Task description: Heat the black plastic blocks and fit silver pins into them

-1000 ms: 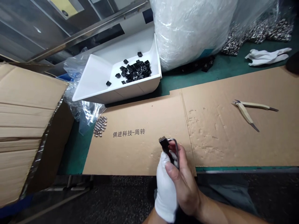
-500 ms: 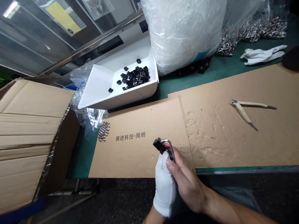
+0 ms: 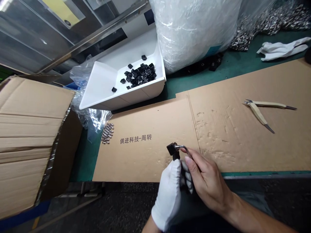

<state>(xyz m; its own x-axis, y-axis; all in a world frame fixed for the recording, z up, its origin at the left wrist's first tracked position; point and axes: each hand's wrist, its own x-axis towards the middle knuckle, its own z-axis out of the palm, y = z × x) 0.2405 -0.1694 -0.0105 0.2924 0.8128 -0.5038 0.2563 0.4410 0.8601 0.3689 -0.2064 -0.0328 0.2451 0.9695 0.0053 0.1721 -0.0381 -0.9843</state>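
My left hand (image 3: 168,194), in a white cotton glove, grips a small black square block (image 3: 172,149) from below. My right hand (image 3: 209,181) is bare and pinches a bent L-shaped steel key (image 3: 181,147) between thumb and fingers. The key's short end meets the side of the block. Both hands hover above the front edge of a brown cardboard sheet (image 3: 145,158) with printed Chinese characters. The gloved fingers hide the block's lower part.
A white tray (image 3: 102,87) holds several black blocks (image 3: 141,74). Small steel pieces (image 3: 107,133) lie on the cardboard. Long-handled pliers (image 3: 259,110) lie to the right. A cardboard box (image 3: 31,129) stands left, a large plastic bag (image 3: 191,32) behind, and white gloves (image 3: 282,48) far right.
My right hand has shifted right and now pinches the key's long arm, which leans further to the right. The block sits a little higher out of my left hand.
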